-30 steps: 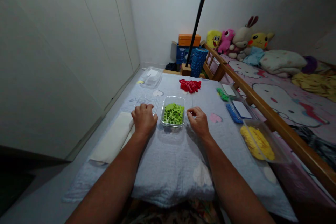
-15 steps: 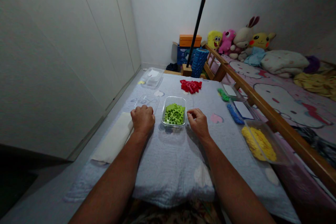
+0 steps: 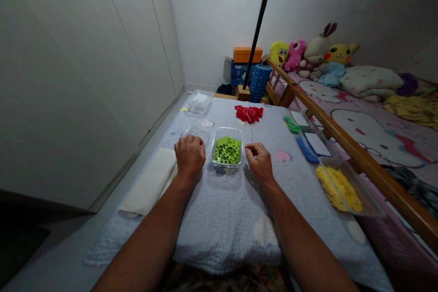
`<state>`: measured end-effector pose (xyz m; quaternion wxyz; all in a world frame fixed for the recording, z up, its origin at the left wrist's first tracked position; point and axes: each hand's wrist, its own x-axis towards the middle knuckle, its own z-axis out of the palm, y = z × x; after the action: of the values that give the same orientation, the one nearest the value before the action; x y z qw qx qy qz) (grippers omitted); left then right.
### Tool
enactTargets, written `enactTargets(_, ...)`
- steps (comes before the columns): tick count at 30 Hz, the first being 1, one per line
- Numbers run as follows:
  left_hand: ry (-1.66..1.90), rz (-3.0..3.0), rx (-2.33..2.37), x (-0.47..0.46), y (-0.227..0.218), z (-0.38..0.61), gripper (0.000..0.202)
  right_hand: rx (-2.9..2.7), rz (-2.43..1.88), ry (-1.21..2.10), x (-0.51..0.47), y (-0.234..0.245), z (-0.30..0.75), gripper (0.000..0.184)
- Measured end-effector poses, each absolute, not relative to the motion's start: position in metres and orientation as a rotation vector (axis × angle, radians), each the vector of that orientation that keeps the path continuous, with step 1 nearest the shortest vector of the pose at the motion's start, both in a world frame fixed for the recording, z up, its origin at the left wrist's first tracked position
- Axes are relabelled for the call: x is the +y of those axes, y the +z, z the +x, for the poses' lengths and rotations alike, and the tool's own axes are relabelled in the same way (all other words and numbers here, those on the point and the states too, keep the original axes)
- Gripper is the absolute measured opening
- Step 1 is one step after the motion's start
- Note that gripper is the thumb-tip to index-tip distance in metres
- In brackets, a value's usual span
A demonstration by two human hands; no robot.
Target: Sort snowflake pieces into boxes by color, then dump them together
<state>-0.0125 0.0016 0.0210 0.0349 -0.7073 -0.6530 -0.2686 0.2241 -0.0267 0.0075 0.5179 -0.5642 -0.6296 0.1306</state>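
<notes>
A clear plastic container [image 3: 226,163] of light green toy bricks [image 3: 228,149] stands open on the cloth between my two hands. My left hand [image 3: 190,155] is closed at the near edge of a transparent plastic lid [image 3: 199,131], just left of the container. Its fingertips are mostly hidden behind the knuckles. My right hand [image 3: 259,160] rests beside the container's right wall, fingers curled in and nothing visible in them. A small gap seems to separate its fingertips from the wall.
Red bricks [image 3: 249,114] lie piled at the back. Containers with green pieces [image 3: 291,124], blue pieces [image 3: 306,148] and yellow pieces [image 3: 338,187] line the right side by the wooden bed rail [image 3: 328,127]. A folded cream cloth [image 3: 148,182] and another clear container [image 3: 200,102] are left.
My left hand has moved slightly right, nearer the green bricks' container, and the clear lid has shifted right with it. My right hand has hardly moved.
</notes>
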Motion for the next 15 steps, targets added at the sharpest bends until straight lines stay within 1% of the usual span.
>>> enactTargets(6, -0.967, -2.217, -1.927, -0.007, 0.029, -0.001, 0.013, -1.499, -1.347, 0.288, -0.028, 0.008, 0.225, 0.014)
enactTargets(9, -1.116, -2.267, -1.846, -0.008, 0.030, -0.001, 0.011, -1.495, -1.348, 0.286, -0.028, 0.008, 0.226, 0.014)
enactTargets(12, -1.362, -2.314, -1.764, -0.008, 0.033, -0.003, 0.009, -1.492, -1.351, 0.287, -0.028, 0.008, 0.226, 0.014)
enactTargets(15, -1.742, -2.340, -1.678, -0.011, 0.037, -0.005, 0.010, -1.485, -1.342, 0.284, -0.028, 0.008, 0.226, 0.014)
